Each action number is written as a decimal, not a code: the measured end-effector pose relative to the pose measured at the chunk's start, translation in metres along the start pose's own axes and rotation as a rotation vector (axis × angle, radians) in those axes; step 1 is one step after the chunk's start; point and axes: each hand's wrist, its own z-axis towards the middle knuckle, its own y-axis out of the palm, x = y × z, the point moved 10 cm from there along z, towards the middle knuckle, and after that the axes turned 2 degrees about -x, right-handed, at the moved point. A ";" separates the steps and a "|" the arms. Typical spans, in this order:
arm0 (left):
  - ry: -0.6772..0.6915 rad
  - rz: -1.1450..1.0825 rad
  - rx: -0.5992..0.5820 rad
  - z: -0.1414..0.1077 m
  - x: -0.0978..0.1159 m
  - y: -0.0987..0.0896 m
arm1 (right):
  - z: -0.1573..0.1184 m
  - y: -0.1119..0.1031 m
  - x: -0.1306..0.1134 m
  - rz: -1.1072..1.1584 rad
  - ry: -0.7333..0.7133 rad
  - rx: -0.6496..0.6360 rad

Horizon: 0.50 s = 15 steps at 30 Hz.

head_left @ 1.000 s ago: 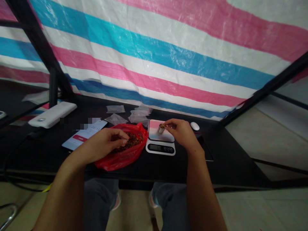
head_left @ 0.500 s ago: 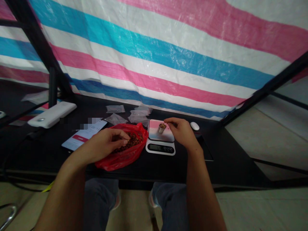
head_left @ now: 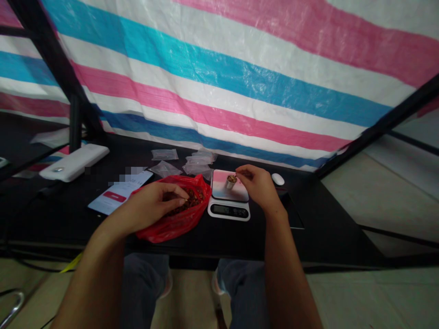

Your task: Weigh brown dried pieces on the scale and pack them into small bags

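My left hand (head_left: 161,203) is over an open red plastic bag (head_left: 171,228), its thumb and fingertips pinched together. Whatever lies in that pinch is too small to name. Small dried brown and reddish pieces (head_left: 195,197) fill the bag. On the pink, white and blue plate of a kitchen scale (head_left: 229,208) stands a small metal cup (head_left: 231,183), heaped with similar pieces. My right hand (head_left: 254,180) is just right of the cup's rim, fingers drawn together. I cannot make out what they hold, if anything. The scale's display is unreadable.
Several clear plastic packets (head_left: 199,160) lie behind the bag. A lit phone (head_left: 115,196) is to the left, with a white elongated device (head_left: 75,162) beyond it. A white mouse (head_left: 277,179) lies at right, near a dark flat object (head_left: 295,212). Striped plastic sheeting (head_left: 212,82) hangs behind.
My left hand has shifted slightly to the right over the bag, its fingertips lower among the pieces. My right hand has barely moved beside the cup.
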 end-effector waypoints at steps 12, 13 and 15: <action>0.024 -0.082 0.094 0.004 0.011 0.003 | 0.000 -0.002 0.006 0.026 0.031 0.024; 0.030 -0.099 0.107 0.004 0.013 0.004 | 0.000 -0.001 0.006 0.022 0.032 0.018; 0.041 -0.134 0.127 0.005 0.019 0.006 | -0.001 -0.002 0.004 0.013 0.022 0.019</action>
